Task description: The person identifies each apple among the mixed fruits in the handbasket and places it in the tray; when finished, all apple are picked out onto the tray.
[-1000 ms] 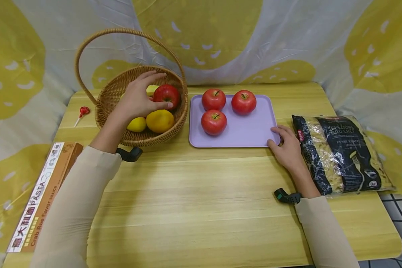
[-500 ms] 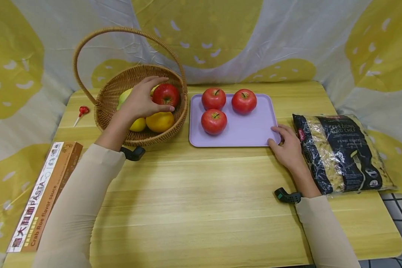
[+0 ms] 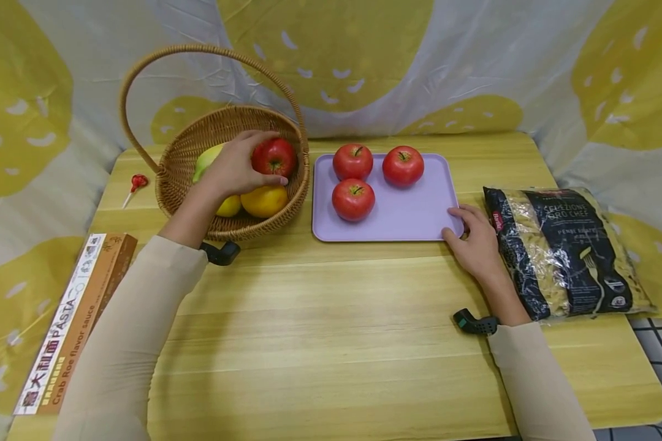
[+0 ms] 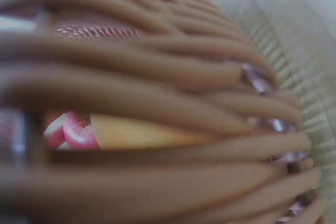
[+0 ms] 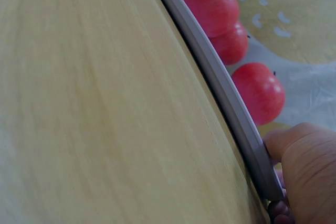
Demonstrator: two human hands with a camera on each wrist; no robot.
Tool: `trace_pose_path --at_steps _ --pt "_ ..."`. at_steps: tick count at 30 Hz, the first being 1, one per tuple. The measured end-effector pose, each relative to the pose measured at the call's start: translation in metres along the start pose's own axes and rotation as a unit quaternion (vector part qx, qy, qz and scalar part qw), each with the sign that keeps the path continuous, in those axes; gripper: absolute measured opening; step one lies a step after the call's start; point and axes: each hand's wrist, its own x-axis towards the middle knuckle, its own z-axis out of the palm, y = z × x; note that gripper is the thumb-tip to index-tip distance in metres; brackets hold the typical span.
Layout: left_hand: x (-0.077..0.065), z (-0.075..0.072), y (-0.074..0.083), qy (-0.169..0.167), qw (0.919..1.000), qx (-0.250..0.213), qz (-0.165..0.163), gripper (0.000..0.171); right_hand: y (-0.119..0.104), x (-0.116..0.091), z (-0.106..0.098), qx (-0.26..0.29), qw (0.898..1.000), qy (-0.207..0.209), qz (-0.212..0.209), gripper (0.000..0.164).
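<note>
In the head view my left hand [image 3: 234, 165] reaches into a wicker basket [image 3: 237, 234] and grips a red apple [image 3: 276, 158], fingers over its top and thumb at its lower side. Around it in the basket lie a large orange-yellow fruit [image 3: 265, 203], a smaller yellow fruit [image 3: 229, 206] and a yellow-green one [image 3: 205, 162], partly hidden by the hand. My right hand [image 3: 477, 245] pinches the near right corner of a lilac tray [image 3: 410, 214]. The right wrist view shows the thumb at the tray's rim [image 5: 231, 103]. Three red apples [image 3: 353, 199] sit on the tray's left and back.
The basket's tall handle [image 3: 209, 49] arches over its back. A black pasta bag [image 3: 574, 251] lies beyond the right hand. On the left are a red lollipop [image 3: 139, 181] and a long pasta box [image 3: 72, 324]. A patterned cloth [image 3: 474, 67] hangs behind the wooden table [image 3: 331, 343].
My left hand has shifted slightly right and down, its fingers closing onto the apple in the basket. More of the yellow-green fruit shows behind it. The right hand stays at the tray corner.
</note>
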Motion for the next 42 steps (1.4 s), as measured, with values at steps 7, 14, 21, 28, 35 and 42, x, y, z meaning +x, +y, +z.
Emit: trace_pose_path --at_steps 7,14,21,28,35,42 --pt "0.004 0.004 0.000 -0.012 0.9998 0.015 -0.010 0.093 -0.002 0.000 -0.001 0.000 1.000 -0.002 0.003 0.046" --pt "0.007 0.008 -0.003 -0.028 0.9988 0.032 -0.023 0.092 -0.001 0.000 -0.001 0.002 1.000 -0.001 -0.002 0.046" --pt "0.012 0.010 -0.004 -0.048 0.9965 0.059 -0.034 0.091 -0.001 0.000 -0.002 -0.002 1.000 -0.005 0.008 0.048" --pt "0.012 0.012 -0.003 -0.061 0.9940 0.083 -0.037 0.086 -0.002 -0.001 -0.001 0.005 1.000 -0.004 -0.002 0.046" --pt "0.011 0.014 -0.005 -0.038 0.9965 0.073 -0.018 0.083 -0.001 0.000 0.000 0.004 1.000 -0.006 0.001 0.047" --pt "0.010 0.012 -0.006 -0.007 0.9983 0.056 0.012 0.079 -0.001 0.000 -0.001 0.002 1.000 -0.005 0.001 0.047"
